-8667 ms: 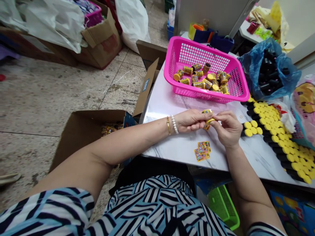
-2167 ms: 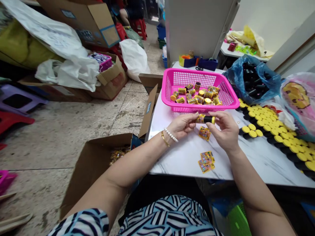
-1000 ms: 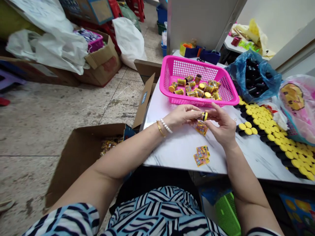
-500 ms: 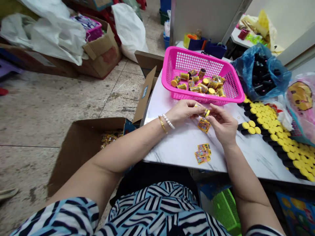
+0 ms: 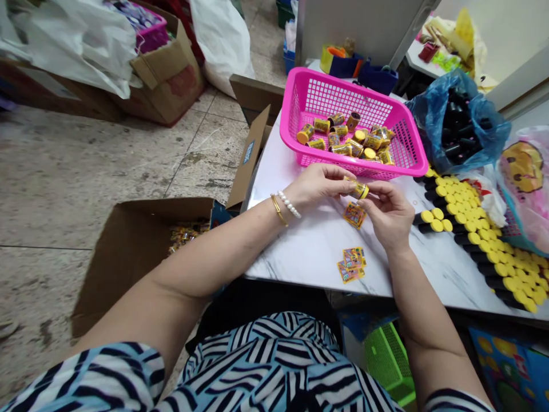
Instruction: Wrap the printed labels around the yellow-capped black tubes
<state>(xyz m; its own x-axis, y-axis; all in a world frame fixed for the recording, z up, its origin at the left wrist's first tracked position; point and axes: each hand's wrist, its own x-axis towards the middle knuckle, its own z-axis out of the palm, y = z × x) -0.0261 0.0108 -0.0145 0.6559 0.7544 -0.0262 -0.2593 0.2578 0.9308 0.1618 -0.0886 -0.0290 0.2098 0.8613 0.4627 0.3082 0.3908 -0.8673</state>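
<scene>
Between both hands, just in front of the pink basket, is a small yellow canister [image 5: 359, 190] with a printed label. My left hand [image 5: 321, 184] pinches its left end with thumb and fingers. At the other end, my right hand [image 5: 388, 213] grips it with thumb and fingertips. Directly below the hands lies a square printed label [image 5: 354, 214] on the white tabletop [image 5: 295, 257]. Nearer the front edge, several more labels [image 5: 352, 265] lie overlapping. The pink basket [image 5: 351, 86] holds several similar canisters [image 5: 341, 150].
Rows of black tubes with yellow caps [image 5: 484, 234] lie on the right. Behind them sits a blue plastic bag [image 5: 461, 123] of black pieces. An open cardboard box [image 5: 128, 246] with small labelled items stands on the floor at left. A green basket [image 5: 390, 363] is under the table.
The canister has turned so that more of its label side shows between the hands. Both hands stay at nearly the same spot, and the whole view has shifted slightly.
</scene>
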